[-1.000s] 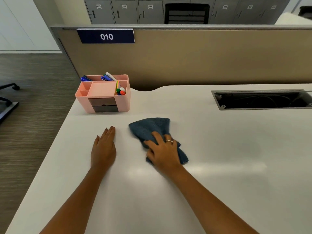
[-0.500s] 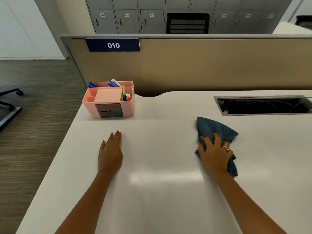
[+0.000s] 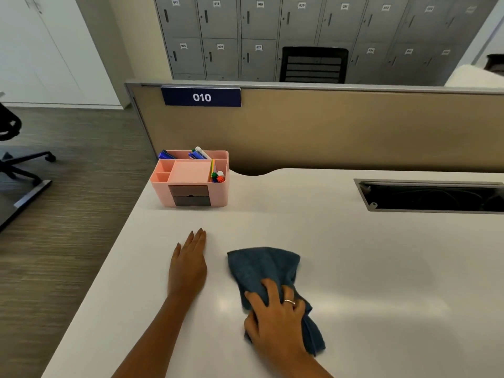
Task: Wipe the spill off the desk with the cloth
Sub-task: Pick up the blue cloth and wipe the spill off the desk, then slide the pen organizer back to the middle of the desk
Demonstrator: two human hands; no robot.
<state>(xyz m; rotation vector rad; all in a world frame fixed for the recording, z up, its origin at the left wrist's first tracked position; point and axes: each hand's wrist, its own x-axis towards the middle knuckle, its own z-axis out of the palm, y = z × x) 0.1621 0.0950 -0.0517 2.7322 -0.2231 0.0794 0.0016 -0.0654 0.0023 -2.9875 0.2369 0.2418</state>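
Right hand (image 3: pixel 275 320) pressing cloth (image 3: pixel 263 268); desk (image 3: pixel 381 282) rightward bare.

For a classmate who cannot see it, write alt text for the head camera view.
A right hand presses a blue cloth onto a white desk; the left hand rests flat beside it. A pink organiser stands behind.

right hand (image 3: pixel 275 320) presses the blue cloth (image 3: pixel 266 268) on the white desk (image 3: pixel 381 268) (left hand (image 3: pixel 188 266) flat beside it).
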